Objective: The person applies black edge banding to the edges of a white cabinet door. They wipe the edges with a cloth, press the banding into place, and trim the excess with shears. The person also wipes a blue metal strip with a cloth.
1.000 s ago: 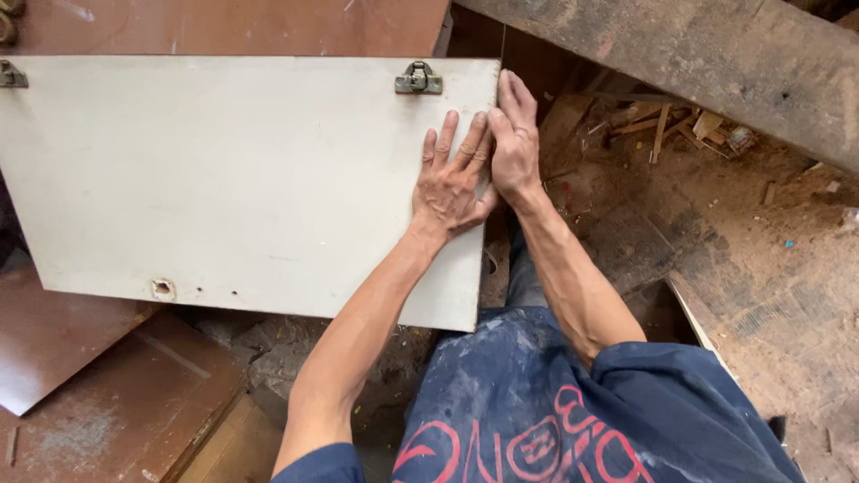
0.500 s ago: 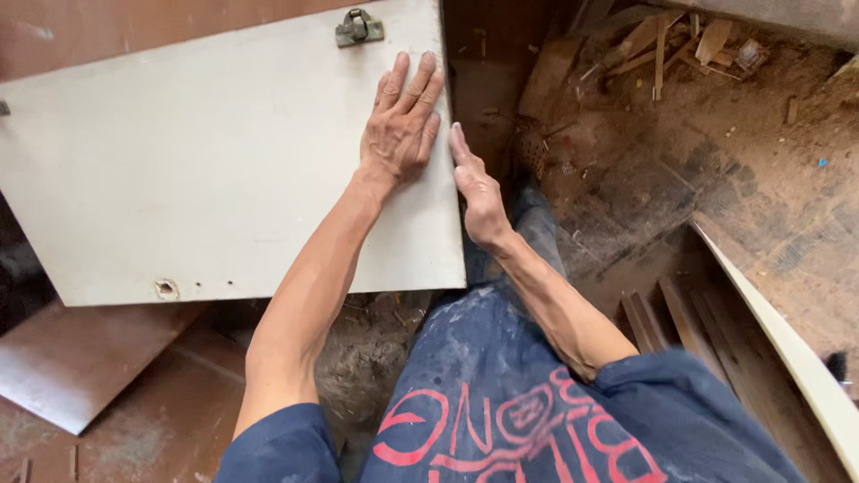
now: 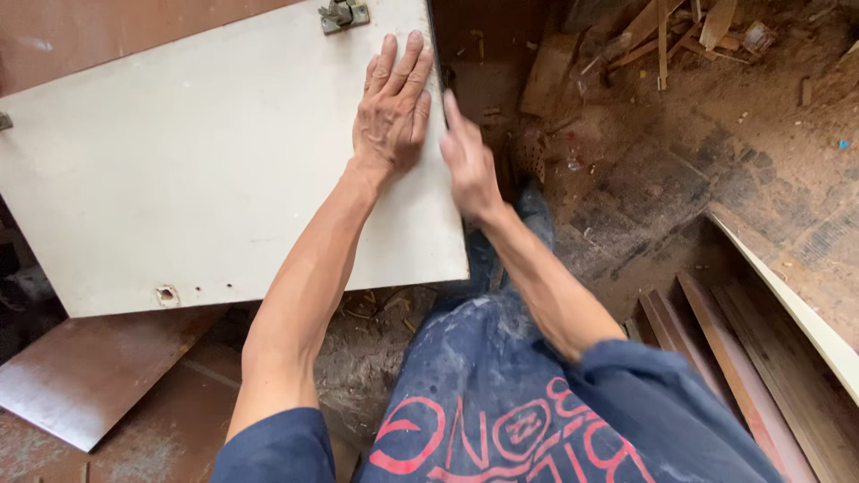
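Brown sheet (image 3: 85,380): a reddish-brown panel lying on the ground at 8 o'clock in the view, partly under the lower edge of the white board.

White board (image 3: 188,170): a large, pale, flat panel, tilted slightly, filling the view from 9 to 12 o'clock; its right edge runs down between the two hands.

Hole (image 3: 165,294): a small chipped hole near the board's lower edge, with a few tiny holes just to its right.

Hinge (image 3: 342,12): a metal fitting at the board's top edge, at 12 o'clock from the left hand and near its fingertips.

Left hand (image 3: 391,107): lies palm down and flat on the board's upper right corner, fingers straight and close together, pointing to 12 o'clock; it grips nothing and only presses on the surface.

Right hand (image 3: 467,161): held edge-on just at the board's right edge, at 3 o'clock from the left hand, fingers extended and together; whether it touches the edge cannot be told, as it is blurred.

Dirt floor (image 3: 680,152): brown ground with sawdust, at 2 o'clock.

Wood scraps (image 3: 662,31): loose offcuts at 1 o'clock.

Wooden strips (image 3: 743,358): long slats at 4 o'clock, beside the person's right arm.
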